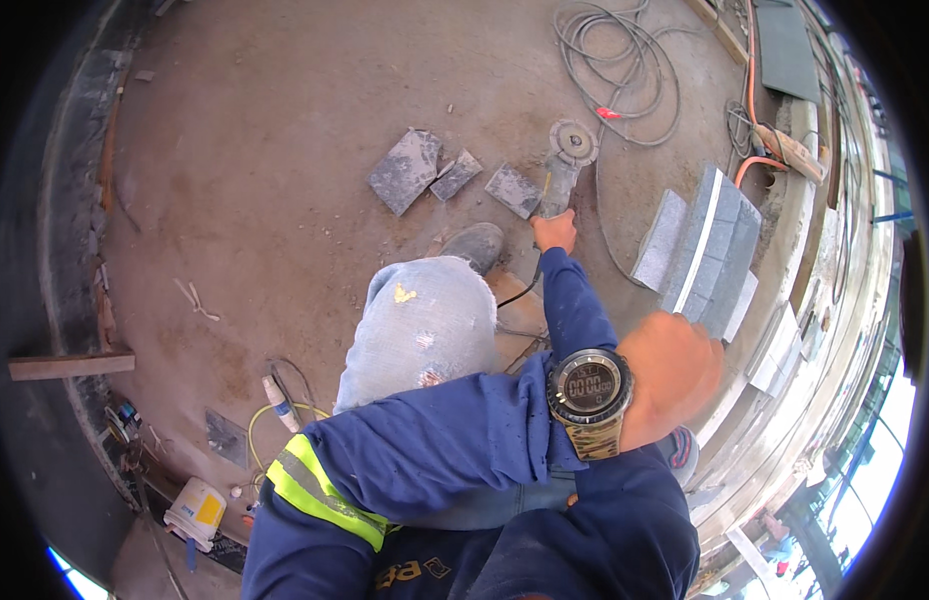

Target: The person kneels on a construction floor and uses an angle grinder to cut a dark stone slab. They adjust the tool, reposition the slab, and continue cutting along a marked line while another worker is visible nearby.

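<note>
— So, where's the angle grinder (563, 165)?
— Upper middle of the frame, lying on the dusty concrete floor (265, 120), its round disc end pointing up and away. The right hand (556, 231) is stretched out to the near end of its body, fingers closed round the handle.
— And the other one?
— The left hand (675, 372) is up close, right of centre, crossed over in front of the chest. It's a loosely curled fist seen from the back; whether anything sits inside it I cannot tell. A dark digital wristwatch (591, 388) with a metal band is on that wrist.
— What's next to the grinder?
— Just left of it, three broken grey stone pieces (455, 173) lie in a row, the largest furthest left. A black cord runs from the grinder back toward the knee.
— Further out?
— A stack of grey stone slabs (707, 250) lies to the right of the grinder, near a curved line cut in the floor. A coil of grey cable (625, 60) sits at the top, with an orange hose (753, 100) in the upper right. A dusty shoe (473, 245) and a knee in pale dusty trousers are at centre. At lower left there's a white bucket (197, 512) and a yellow cord, and a wooden plank (73, 365) at the left edge.
</note>
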Tool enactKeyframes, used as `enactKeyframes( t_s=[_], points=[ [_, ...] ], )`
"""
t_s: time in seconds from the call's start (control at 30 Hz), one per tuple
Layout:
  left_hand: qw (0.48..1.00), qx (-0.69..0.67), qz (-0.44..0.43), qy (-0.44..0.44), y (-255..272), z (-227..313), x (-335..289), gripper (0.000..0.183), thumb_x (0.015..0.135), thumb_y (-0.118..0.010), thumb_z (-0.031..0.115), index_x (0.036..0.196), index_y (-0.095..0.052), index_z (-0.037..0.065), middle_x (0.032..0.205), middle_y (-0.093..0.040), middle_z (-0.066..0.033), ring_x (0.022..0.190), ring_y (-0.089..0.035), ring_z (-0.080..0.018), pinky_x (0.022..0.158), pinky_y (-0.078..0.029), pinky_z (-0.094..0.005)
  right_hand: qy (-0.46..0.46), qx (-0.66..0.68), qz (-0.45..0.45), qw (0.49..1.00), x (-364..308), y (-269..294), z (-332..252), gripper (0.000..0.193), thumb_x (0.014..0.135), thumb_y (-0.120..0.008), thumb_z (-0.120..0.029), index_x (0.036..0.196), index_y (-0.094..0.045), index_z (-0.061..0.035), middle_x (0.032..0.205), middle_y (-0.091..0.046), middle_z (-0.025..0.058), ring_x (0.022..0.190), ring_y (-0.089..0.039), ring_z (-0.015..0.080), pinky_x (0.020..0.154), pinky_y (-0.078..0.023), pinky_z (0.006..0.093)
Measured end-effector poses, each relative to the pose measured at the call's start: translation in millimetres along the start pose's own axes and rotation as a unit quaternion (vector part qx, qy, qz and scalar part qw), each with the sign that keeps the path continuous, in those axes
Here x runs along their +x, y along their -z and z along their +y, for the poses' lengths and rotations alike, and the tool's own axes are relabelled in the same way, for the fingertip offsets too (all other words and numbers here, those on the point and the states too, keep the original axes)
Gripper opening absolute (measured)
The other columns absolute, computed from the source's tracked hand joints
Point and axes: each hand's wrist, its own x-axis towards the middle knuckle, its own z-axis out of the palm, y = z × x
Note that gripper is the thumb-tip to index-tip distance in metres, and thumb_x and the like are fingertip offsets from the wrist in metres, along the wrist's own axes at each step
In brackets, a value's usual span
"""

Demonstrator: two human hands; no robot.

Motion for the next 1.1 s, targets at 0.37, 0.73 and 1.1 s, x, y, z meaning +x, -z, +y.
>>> enactKeyframes(
  t_s=[0.37,0.73,1.1],
  points=[
    [0.996,-0.018,-0.073,-0.051,-21.8,21.3,3.0,0.021,0.076,-0.072,0.022,0.086,-0.067,0.005,0.077,-0.068,-0.0117,0.075,-0.071,-0.0284,0.061,-0.054,-0.0391,0.008,0.0,0.024,1.0,10.4,50.2,4.6,0.075,0.066,-0.079,-0.028,0.127,-0.048,0.0033,0.119,-0.063,0.0292,0.114,-0.061,0.0428,0.098,-0.048,0.0451],
    [0.986,-0.069,-0.091,-0.118,-61.9,66.9,0.8,0.02,0.076,-0.07,0.018,0.089,-0.067,0.004,0.081,-0.069,-0.0103,0.076,-0.07,-0.0275,0.064,-0.054,-0.0378,0.059,0.065,-0.018,0.996,-6.5,47.2,40.9,0.068,0.064,-0.081,-0.025,0.118,-0.053,0.0054,0.112,-0.065,0.0307,0.109,-0.063,0.0425,0.094,-0.05,0.0437],
    [0.999,-0.004,-0.005,-0.033,-23.0,32.6,7.2,0.011,0.076,-0.063,0.011,0.084,-0.07,0.006,0.078,-0.068,-0.0086,0.073,-0.068,-0.024,0.062,-0.048,-0.0373,0.016,0.009,-0.02,1.0,16.5,-7.7,12.1,0.071,0.07,-0.077,-0.024,0.127,-0.046,0.0061,0.118,-0.062,0.0317,0.113,-0.06,0.0445,0.097,-0.048,0.0466]
  ],
)
